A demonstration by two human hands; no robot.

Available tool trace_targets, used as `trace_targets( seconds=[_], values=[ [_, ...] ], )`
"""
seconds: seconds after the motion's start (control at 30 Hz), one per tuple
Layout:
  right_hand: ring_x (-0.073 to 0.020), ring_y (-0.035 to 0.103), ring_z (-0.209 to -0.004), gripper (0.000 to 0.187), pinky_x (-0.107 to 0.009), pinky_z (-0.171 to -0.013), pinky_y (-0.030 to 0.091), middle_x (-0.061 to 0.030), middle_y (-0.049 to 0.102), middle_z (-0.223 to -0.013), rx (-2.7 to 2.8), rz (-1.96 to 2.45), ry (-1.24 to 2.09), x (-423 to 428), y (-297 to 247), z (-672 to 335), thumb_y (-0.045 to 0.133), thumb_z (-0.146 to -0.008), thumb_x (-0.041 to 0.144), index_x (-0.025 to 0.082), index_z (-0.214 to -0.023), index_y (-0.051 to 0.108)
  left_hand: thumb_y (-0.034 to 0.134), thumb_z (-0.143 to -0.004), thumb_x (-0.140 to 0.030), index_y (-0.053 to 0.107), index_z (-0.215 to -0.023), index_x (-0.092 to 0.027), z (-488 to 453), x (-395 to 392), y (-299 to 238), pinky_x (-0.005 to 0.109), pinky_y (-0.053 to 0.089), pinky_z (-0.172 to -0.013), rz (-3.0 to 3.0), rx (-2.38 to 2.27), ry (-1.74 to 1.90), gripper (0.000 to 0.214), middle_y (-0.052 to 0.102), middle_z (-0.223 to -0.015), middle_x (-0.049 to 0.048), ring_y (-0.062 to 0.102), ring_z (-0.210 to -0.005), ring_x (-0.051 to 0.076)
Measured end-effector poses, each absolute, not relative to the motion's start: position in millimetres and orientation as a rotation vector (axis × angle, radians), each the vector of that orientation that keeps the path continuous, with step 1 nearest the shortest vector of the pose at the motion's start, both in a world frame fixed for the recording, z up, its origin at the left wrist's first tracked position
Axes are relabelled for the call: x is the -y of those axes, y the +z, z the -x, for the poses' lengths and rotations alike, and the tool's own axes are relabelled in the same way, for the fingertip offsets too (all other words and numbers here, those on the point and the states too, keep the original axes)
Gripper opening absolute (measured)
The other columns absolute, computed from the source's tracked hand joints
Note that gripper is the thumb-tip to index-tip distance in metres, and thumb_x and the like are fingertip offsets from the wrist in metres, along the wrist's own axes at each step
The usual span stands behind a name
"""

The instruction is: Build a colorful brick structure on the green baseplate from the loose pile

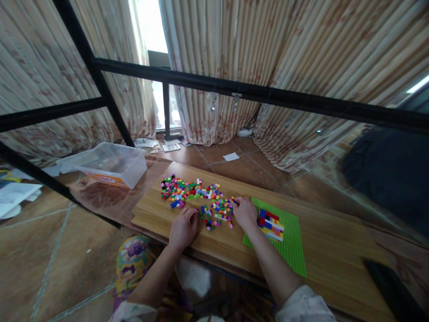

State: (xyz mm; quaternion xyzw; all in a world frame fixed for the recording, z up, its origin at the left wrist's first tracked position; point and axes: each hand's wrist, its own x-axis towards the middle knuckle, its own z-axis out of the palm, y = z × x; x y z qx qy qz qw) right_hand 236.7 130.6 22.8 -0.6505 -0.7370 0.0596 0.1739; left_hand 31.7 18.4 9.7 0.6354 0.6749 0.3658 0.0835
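Note:
Loose toy building bricks [214,193] in many colours lie scattered across the wooden board. At the near left edge of the pile rests my left hand [183,229], its fingers curled in; whatever they may hold is hidden. My right hand [246,213] is at the right edge of the pile, fingers bent down and touching the bricks there. Any brick in its fingertips is too small to make out. Beside my right wrist lies a green baseplate [292,243], partly covered by my forearm. A block of joined red, blue, yellow and white bricks [272,225] sits on it.
The wooden board [335,250] holds everything, with a dark flat object [392,286] at its right end. A clear plastic box [114,163] stands beyond its left end. A black metal bar [248,87] crosses in front of the curtains [221,49].

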Motion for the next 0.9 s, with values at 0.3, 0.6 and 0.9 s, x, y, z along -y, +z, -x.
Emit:
trace_targets(
  seconds=[0.3,0.6,0.9],
  values=[
    [-0.0199,0.063,-0.087,0.023,-0.031,-0.079,0.045,-0.0078,0.070,-0.090,2.057,1.865,0.252,-129,36,-226,0.050,-0.084,0.018,0.021,-0.091,0.072,0.046,-0.089,-0.025,0.063,-0.090,-0.021,-28,-21,10,0.029,0.050,-0.071,-1.919,-2.043,1.080,0.017,0.066,-0.087,0.0043,0.064,-0.080,0.018],
    [-0.0177,0.066,-0.080,0.029,-0.033,-0.074,0.053,-0.0075,0.068,-0.100,1.598,1.408,0.814,-75,44,-261,0.046,-0.088,0.032,0.020,-0.101,0.069,0.045,-0.089,-0.028,0.063,-0.089,-0.020,-26,-22,10,0.030,0.050,-0.070,-1.972,-2.029,1.086,0.019,0.067,-0.085,0.0051,0.064,-0.079,0.019],
    [-0.0146,0.064,-0.065,0.043,-0.034,-0.066,0.057,-0.0034,0.070,-0.082,0.951,1.369,1.162,-32,45,-349,0.078,-0.061,0.045,0.019,-0.094,0.072,0.045,-0.088,-0.030,0.062,-0.087,-0.021,-26,-22,11,0.029,0.050,-0.070,-2.020,-2.031,1.078,0.019,0.067,-0.085,0.0047,0.064,-0.080,0.019]
  ],
)
